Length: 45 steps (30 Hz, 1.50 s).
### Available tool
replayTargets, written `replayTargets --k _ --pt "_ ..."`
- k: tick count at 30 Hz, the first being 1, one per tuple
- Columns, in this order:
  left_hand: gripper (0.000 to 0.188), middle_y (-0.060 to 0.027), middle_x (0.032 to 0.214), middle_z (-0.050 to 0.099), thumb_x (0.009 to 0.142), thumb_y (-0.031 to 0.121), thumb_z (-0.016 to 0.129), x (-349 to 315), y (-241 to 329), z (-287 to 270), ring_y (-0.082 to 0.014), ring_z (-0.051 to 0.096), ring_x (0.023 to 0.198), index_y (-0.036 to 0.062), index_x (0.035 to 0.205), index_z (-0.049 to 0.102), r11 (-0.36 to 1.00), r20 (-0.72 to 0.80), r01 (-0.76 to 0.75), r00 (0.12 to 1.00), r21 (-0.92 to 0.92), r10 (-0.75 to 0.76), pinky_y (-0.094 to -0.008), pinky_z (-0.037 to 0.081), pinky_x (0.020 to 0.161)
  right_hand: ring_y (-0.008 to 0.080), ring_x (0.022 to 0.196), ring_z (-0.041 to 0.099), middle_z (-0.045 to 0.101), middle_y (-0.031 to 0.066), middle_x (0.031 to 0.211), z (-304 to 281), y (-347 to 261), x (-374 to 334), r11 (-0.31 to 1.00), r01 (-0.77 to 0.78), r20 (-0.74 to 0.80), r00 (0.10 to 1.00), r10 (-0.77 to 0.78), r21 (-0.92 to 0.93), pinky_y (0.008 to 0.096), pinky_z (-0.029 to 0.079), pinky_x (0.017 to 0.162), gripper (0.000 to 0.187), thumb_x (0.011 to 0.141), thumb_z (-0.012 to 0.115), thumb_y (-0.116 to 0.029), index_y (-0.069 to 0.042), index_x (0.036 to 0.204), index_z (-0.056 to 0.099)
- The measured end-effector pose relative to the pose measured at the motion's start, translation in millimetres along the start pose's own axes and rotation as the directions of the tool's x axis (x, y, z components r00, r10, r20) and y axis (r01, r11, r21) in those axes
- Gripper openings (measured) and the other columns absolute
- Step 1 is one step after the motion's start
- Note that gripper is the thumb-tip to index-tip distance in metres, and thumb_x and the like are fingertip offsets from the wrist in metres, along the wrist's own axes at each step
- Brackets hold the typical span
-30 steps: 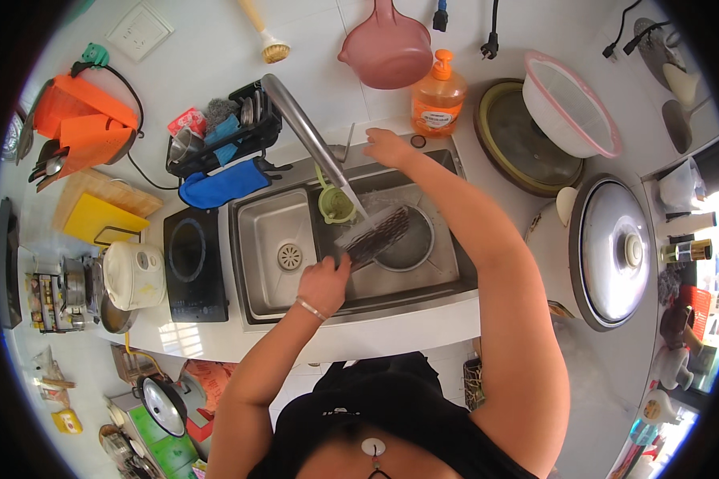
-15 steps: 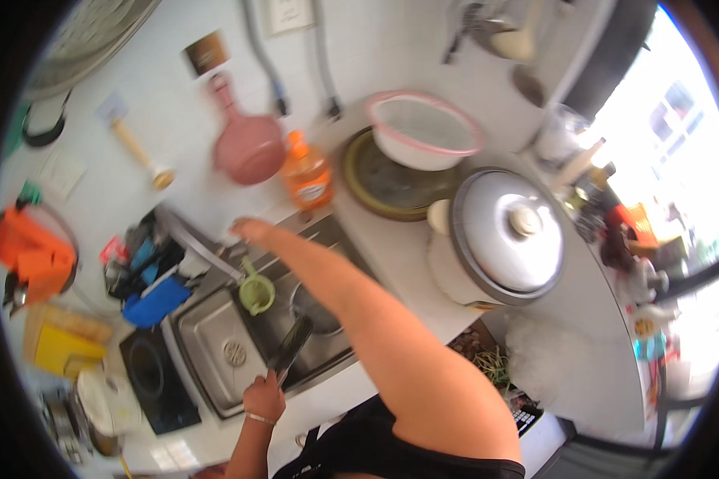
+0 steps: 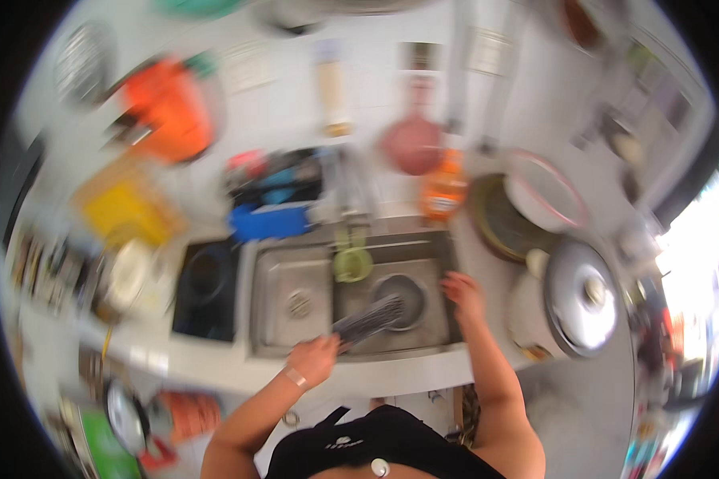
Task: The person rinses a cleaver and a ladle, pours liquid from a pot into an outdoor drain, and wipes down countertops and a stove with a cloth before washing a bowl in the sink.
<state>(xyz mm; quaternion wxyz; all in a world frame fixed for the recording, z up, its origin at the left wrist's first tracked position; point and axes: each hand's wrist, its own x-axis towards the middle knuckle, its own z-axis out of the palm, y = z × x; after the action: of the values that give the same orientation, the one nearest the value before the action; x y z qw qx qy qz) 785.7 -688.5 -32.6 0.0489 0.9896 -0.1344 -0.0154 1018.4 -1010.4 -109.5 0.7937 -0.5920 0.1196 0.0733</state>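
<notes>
One dark blade [image 3: 367, 321], near end clasped by my left hand [image 3: 315, 359], slanting over the right basin [image 3: 438, 323], presumably so drips land inside; my right hand [image 3: 466, 294], fingers loose, apparently empty, by that basin's right edge.

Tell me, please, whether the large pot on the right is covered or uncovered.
Covered: a shiny lid with a round knob sits over the pot.

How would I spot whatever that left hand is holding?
Find the steel double sink, then its right basin. Over it, the left hand grips a dark, pale-streaked thing, too blurred to name. Its long shape sets it apart from the round grey bowl and light-green container nearby.
</notes>
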Motion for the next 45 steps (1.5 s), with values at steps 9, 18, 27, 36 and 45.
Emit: replayTargets --k 9,18,27,36,45 --pt "0.043 -0.008 0.08 0.055 0.076 0.014 0.053 -112.9 4.2 9.1 -0.0207 0.059 0.066 -0.0041 0.115 0.052 0.997 -0.409 0.072 0.91 0.007 -0.062 -0.0331 0.048 0.057 0.0129 0.072 0.058 0.064 0.0064 0.087 62.6 113.0 -256.4 0.922 -0.388 0.372 0.853 0.367 -0.021 0.0254 0.046 0.066 0.025 0.083 0.055 -0.006 -0.004 0.108 0.058" --pt "0.044 -0.0047 0.075 0.051 0.073 0.015 0.055 -362.4 11.0 8.5 -0.0174 0.054 0.061 -0.0056 0.111 0.054 0.904 -0.601 0.426 0.717 -0.022 -0.353 -0.0294 0.043 0.056 0.0149 0.078 0.06 0.065 0.0098 0.092 239.3 156.8 -423.9 0.844 -0.026 0.808 0.277 0.52 -0.535 0.0256 0.046 0.069 0.021 0.085 0.052 -0.005 0.005 0.103 0.057" --pt "0.031 -0.0036 0.071 0.05 0.076 0.011 0.054 -631.4 7.6 1.5 -0.0187 0.052 0.058 -0.0012 0.105 0.058 0.622 -0.639 0.779 0.439 -0.08 -0.632 -0.0311 0.041 0.052 0.0138 0.071 0.061 0.066 0.0102 0.089 308.3 249.6 -524.3 0.626 0.086 0.621 0.285 0.73 -0.775 0.0233 0.048 0.063 0.02 0.088 0.054 -0.012 0.0 0.104 0.059" --pt "0.046 -0.013 0.082 0.058 0.06 0.005 0.062 -835.0 -4.6 37.4 -0.0328 0.056 0.072 0.0017 0.106 0.059 0.076 -0.624 0.972 -0.08 -0.22 -0.777 -0.0416 0.044 0.063 0.012 0.073 0.061 0.066 0.0076 0.089 468.3 347.9 -555.1 0.537 0.197 0.572 0.242 0.784 -0.82 0.0236 0.048 0.065 0.022 0.087 0.057 -0.019 -0.003 0.101 0.061" --pt "0.02 -0.022 0.076 0.061 0.064 0.01 0.065 -1037.7 27.7 120.1 -0.0411 0.058 0.075 -0.0016 0.08 0.061 -0.788 0.052 0.57 -0.802 -0.233 -0.595 -0.0485 0.045 0.069 0.0096 0.073 0.056 0.065 0.0048 0.09 687.0 402.1 -785.1 0.684 0.244 0.633 -0.261 0.729 -0.687 0.0235 0.046 0.068 0.021 0.087 0.052 -0.014 -0.002 0.102 0.06"
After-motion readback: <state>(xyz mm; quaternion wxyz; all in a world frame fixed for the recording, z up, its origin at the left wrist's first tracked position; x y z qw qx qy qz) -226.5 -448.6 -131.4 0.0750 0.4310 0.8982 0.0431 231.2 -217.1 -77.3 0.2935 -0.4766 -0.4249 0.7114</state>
